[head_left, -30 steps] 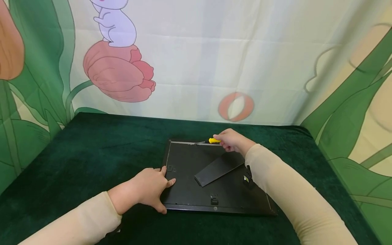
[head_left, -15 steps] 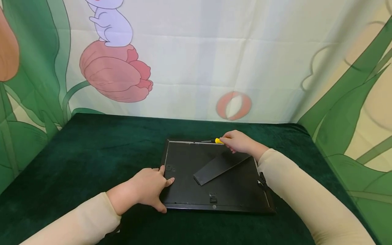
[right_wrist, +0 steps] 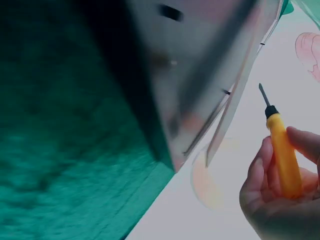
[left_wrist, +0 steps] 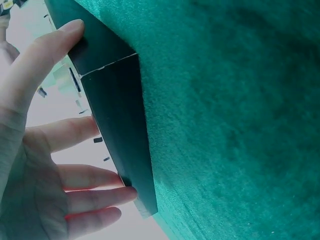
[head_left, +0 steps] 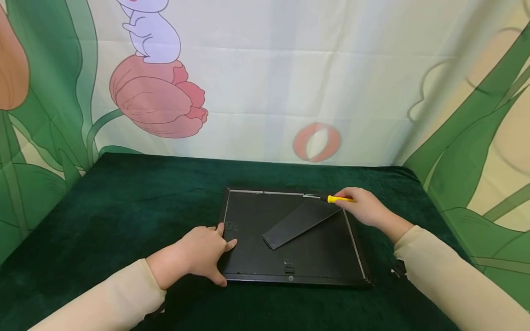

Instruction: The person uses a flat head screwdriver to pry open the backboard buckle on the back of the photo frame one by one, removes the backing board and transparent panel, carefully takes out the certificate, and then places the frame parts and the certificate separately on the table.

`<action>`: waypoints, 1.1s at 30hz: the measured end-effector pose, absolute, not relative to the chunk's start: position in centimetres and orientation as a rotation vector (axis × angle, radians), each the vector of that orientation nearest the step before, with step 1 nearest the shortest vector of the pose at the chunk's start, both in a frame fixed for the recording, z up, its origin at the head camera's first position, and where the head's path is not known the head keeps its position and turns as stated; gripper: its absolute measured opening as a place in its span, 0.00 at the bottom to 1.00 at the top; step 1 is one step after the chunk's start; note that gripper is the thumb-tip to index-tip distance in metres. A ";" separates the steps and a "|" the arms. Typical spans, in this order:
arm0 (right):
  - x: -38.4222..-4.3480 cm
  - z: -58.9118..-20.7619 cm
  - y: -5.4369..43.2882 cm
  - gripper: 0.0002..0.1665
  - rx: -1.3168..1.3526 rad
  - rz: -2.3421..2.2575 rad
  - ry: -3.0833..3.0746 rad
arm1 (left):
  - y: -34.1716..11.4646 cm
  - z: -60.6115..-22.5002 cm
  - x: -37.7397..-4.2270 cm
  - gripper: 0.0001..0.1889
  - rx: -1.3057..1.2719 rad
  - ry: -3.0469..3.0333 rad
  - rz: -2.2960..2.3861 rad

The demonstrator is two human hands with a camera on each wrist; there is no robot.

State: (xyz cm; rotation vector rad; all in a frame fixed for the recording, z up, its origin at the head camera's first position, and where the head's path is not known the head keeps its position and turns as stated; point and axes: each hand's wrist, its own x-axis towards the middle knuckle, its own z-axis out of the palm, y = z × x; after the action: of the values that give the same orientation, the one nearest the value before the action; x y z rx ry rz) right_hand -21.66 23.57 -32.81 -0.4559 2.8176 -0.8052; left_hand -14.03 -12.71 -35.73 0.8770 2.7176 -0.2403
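Observation:
A black picture frame (head_left: pixel 246 211) lies face down, its backing board showing a slanted stand leg (head_left: pixel 296 225). My left hand (head_left: pixel 200 253) rests at its near left corner, thumb (left_wrist: pixel 62 37) and fingers touching the rim on two sides. In my right hand (head_left: pixel 366 209) I grip a flat-blade screwdriver (right_wrist: pixel 285 155) by its yellow handle. Its blade points left, the tip overlapping the frame's far rim above the stand leg in the head view. Pale strips (head_left: pixel 244 191) line the inner rim.
Dark green velvety cloth (head_left: pixel 157 202) covers the table. A hanging (head_left: pixel 248 82) printed with flowers and a white animal closes off the back. Small black hangers (head_left: pixel 289 267) sit near the frame's near and left edges.
My right hand has moved right along the frame's far edge, carrying the screwdriver, whose tip has also shifted right. My left hand stays on the near left corner.

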 end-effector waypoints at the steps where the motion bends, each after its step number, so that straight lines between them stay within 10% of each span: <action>1: -21.4 -32.8 24.0 0.17 -0.446 -0.814 2.829 | -12.7 -35.7 -14.0 0.47 0.881 2.717 -0.237; 33: -14.6 -34.3 31.5 0.23 -0.238 -0.977 2.622 | -12.6 -35.7 -14.1 0.47 0.863 2.717 -0.257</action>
State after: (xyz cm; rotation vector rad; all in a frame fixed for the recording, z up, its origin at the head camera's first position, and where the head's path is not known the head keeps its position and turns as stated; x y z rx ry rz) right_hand -14.62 31.52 -34.30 -0.2377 2.6223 -0.9766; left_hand -14.08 -12.64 -35.69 0.8627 2.7165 -0.2575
